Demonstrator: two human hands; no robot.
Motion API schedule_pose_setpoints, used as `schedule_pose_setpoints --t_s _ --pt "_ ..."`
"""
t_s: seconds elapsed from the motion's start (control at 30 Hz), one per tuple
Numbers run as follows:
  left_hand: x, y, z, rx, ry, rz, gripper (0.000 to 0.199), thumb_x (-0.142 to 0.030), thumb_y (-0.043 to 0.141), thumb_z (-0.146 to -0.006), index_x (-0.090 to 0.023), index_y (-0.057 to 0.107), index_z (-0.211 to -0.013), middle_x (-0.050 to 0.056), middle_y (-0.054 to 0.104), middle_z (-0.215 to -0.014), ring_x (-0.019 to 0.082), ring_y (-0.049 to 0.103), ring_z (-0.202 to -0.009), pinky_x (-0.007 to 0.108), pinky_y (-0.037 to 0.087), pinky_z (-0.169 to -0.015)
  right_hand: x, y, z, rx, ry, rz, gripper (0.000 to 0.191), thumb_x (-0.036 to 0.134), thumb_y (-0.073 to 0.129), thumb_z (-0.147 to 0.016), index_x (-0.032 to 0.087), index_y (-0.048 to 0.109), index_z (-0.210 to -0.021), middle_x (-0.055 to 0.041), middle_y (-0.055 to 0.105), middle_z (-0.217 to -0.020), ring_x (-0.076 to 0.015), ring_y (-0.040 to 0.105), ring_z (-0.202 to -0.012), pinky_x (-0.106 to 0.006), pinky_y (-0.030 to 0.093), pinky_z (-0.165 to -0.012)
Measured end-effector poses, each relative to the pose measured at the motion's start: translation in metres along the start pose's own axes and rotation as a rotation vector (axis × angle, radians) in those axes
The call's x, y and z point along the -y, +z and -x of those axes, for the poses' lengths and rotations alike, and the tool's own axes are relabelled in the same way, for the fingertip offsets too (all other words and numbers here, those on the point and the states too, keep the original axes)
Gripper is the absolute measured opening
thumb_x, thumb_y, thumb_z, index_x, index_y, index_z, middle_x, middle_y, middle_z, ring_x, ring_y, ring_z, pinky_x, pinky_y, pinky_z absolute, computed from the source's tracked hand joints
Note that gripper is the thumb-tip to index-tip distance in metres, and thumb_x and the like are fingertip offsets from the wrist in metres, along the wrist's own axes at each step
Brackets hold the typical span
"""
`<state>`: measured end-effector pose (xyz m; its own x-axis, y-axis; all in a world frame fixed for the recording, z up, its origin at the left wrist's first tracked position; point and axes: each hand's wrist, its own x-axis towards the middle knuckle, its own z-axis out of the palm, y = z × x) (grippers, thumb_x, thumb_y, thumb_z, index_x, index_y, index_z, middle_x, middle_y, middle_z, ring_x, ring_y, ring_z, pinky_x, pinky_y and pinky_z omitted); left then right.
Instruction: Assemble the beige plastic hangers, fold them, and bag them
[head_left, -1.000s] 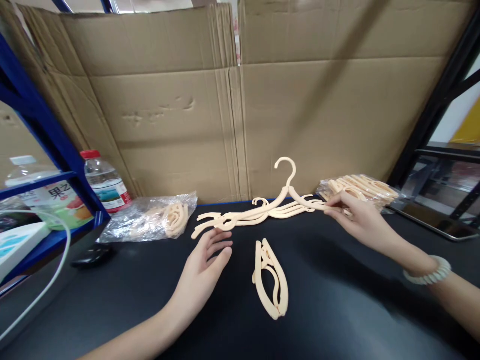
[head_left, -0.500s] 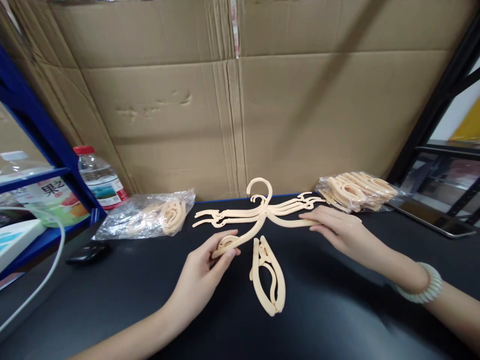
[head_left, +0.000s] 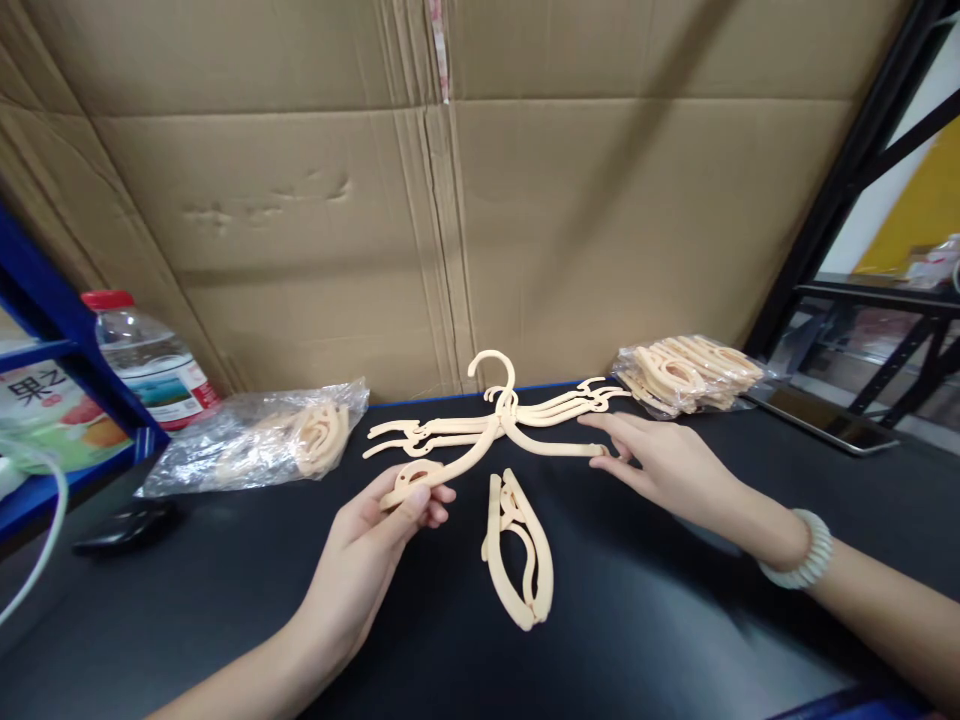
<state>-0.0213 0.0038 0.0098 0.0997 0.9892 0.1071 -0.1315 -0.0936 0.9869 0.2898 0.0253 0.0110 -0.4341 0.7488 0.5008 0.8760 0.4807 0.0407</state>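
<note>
A cream folding clothes hanger is unfolded, with its hook up and its two arms spread. My left hand is closed on the end of its left arm, thumb on top. At the tip of the right arm, my right hand has that end between thumb and fingers, the forefinger raised a little. Behind it lie several unfolded cream hangers, stacked and partly overlapped by the held one. A folded hanger lies on the black table between my hands.
Clear plastic bags of folded hangers lie at the left and right. A phone rests beside the right bag. On the left are a red-capped bottle, a black mouse and a blue shelf frame. Cardboard stands behind.
The view has shifted, so everything appears further left. My right hand's forefinger has lifted slightly at the hanger's tip. My left hand keeps its hold.
</note>
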Motion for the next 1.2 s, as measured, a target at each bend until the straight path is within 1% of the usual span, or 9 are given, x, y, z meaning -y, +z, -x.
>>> schedule_pose_setpoints --t_s 0.07,0.13,0.27,0.37,0.53,0.67,0.77,1.0,1.2 --pt "-0.001 0.0 0.001 0.01 0.005 0.022 0.021 -0.033 0.073 -0.079 -0.016 0.07 -0.091 0.005 0.07 -0.083 0.014 0.058 -0.074 0.023 0.05 -0.072 0.0 0.001 0.001 -0.008 0.015 0.082 0.024 0.028 0.042 -0.096 0.02 0.059 -0.11 -0.0032 0.068 -0.071 -0.0178 0.064 -0.059 -0.025 0.04 -0.05" --pt "-0.002 0.001 0.002 0.011 0.011 0.026 0.021 -0.033 0.073 -0.079 -0.016 0.07 -0.089 0.006 0.07 -0.084 0.015 0.059 -0.075 0.024 0.05 -0.073 0.001 0.0 0.002 -0.056 0.022 0.176 0.025 0.025 0.039 -0.096 0.02 0.062 -0.105 -0.0041 0.069 -0.067 -0.0183 0.064 -0.058 -0.025 0.038 -0.049" --pt "-0.003 0.0 0.002 0.016 0.03 0.008 0.02 -0.034 0.07 -0.081 -0.016 0.069 -0.09 0.006 0.07 -0.084 0.016 0.06 -0.077 0.025 0.05 -0.076 0.005 -0.003 0.003 -0.115 0.022 0.279 0.027 0.019 0.038 -0.095 0.019 0.062 -0.107 -0.0078 0.071 -0.078 -0.0194 0.063 -0.059 -0.027 0.04 -0.048" --pt "-0.002 0.0 0.003 0.041 0.059 -0.04 0.019 -0.034 0.066 -0.085 -0.017 0.068 -0.094 0.005 0.07 -0.085 0.016 0.06 -0.079 0.025 0.049 -0.077 0.008 -0.003 0.002 -0.114 0.025 0.224 0.026 0.017 0.037 -0.095 0.019 0.06 -0.106 -0.0109 0.069 -0.094 -0.0235 0.065 -0.076 -0.03 0.047 -0.054" --pt "-0.003 0.0 0.004 0.074 0.097 -0.096 0.018 -0.033 0.062 -0.088 -0.017 0.067 -0.095 0.005 0.068 -0.086 0.017 0.059 -0.079 0.027 0.047 -0.076 0.012 0.001 0.0 -0.194 0.031 -0.217 0.02 0.021 0.041 -0.097 0.023 0.054 -0.111 -0.0099 0.063 -0.111 -0.0236 0.065 -0.096 -0.037 0.055 -0.078" --pt "-0.004 0.0 0.004 0.079 0.107 -0.109 0.018 -0.033 0.06 -0.089 -0.017 0.067 -0.093 0.004 0.067 -0.084 0.016 0.058 -0.078 0.027 0.046 -0.077 0.013 0.003 0.0 -0.292 0.143 -0.666 0.018 0.024 0.049 -0.094 0.023 0.046 -0.111 -0.0052 0.063 -0.09 -0.0168 0.067 -0.072 -0.029 0.058 -0.061" --pt "-0.007 -0.001 0.002 0.078 0.102 -0.127 0.019 -0.035 0.061 -0.089 -0.017 0.067 -0.091 0.003 0.066 -0.081 0.015 0.057 -0.077 0.026 0.046 -0.075 0.012 0.0 -0.003 -0.212 0.195 -0.928 0.026 0.028 0.052 -0.092 0.021 0.047 -0.116 -0.0058 0.063 -0.089 -0.0164 0.065 -0.07 -0.03 0.058 -0.058" --pt "-0.012 -0.001 -0.001 -0.065 0.024 0.007 0.024 -0.032 0.079 -0.072 -0.016 0.063 -0.077 -0.002 0.059 -0.07 0.009 0.049 -0.065 0.018 0.043 -0.063 0.005 -0.004 -0.01 -0.114 0.364 -1.503 0.026 0.03 0.066 -0.083 0.022 0.064 -0.107 -0.0039 0.062 -0.091 -0.0145 0.058 -0.075 -0.033 0.054 -0.073" --pt "-0.017 0.005 0.002 0.039 0.025 0.078 0.021 -0.029 0.078 -0.074 -0.015 0.063 -0.069 -0.003 0.056 -0.075 0.006 0.047 -0.063 0.015 0.043 -0.059 0.018 -0.004 -0.01 -0.069 0.426 -1.78 0.017 0.029 0.067 -0.082 0.022 0.066 -0.098 -0.0032 0.059 -0.094 -0.016 0.057 -0.085 -0.033 0.051 -0.076"
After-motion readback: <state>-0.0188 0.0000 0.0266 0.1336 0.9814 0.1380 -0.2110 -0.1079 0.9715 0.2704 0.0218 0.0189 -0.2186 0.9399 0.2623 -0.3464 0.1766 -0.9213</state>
